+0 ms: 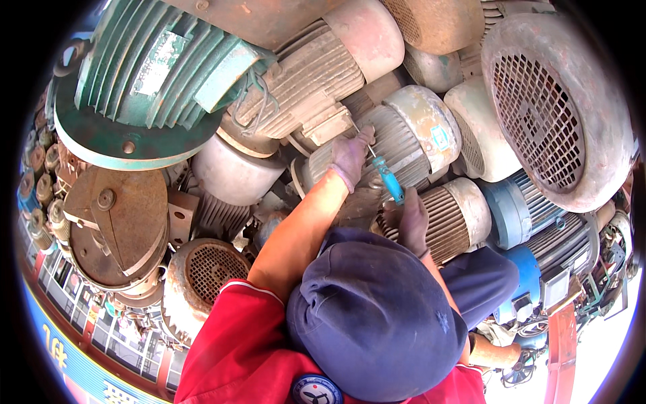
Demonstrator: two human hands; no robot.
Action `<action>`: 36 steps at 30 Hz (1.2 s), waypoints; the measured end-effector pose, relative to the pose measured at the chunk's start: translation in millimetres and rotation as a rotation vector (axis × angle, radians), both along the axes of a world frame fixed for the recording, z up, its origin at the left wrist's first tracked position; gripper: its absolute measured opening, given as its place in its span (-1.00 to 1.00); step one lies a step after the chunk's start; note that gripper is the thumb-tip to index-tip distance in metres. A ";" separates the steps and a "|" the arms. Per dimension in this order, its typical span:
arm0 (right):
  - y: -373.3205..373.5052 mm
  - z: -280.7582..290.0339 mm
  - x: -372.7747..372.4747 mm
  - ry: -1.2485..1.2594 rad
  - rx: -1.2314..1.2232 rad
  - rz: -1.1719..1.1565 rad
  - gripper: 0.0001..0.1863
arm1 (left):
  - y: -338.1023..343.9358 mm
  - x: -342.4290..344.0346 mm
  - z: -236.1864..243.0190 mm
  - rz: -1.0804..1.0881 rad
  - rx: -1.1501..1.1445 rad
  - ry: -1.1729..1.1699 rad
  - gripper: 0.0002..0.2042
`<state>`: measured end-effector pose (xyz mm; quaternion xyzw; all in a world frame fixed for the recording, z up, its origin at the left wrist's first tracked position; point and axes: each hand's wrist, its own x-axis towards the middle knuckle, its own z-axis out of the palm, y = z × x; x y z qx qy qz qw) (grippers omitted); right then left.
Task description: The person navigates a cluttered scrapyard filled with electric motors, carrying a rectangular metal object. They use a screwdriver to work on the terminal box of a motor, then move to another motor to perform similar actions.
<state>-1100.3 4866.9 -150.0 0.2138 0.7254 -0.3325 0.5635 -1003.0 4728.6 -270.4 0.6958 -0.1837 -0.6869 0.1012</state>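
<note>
Screwdriver work looked unfinished at the middle motor: left hand pinched the shaft; right hand, near the handle's end, gripped uncertainly—couldn't tell.

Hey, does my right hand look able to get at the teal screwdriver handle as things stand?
Probably yes: the right hand is right by the butt end of the screwdriver handle, with nothing visible between them. The left hand is up by the shaft, leaving the handle clear.
</note>
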 end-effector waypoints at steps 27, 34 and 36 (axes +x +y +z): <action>61.0 -51.1 -1.0 -0.332 -0.453 -0.341 -0.58 | -15.5 0.8 -16.4 -0.001 -0.059 -0.061 -0.67; 20.6 -14.6 16.7 0.577 -0.125 0.588 -0.58 | -7.7 -4.5 -29.4 0.035 -0.220 -0.127 -0.64; 19.4 -16.4 13.7 0.369 -0.094 0.335 -0.63 | -6.8 -1.3 -31.7 0.040 -0.221 -0.162 -0.63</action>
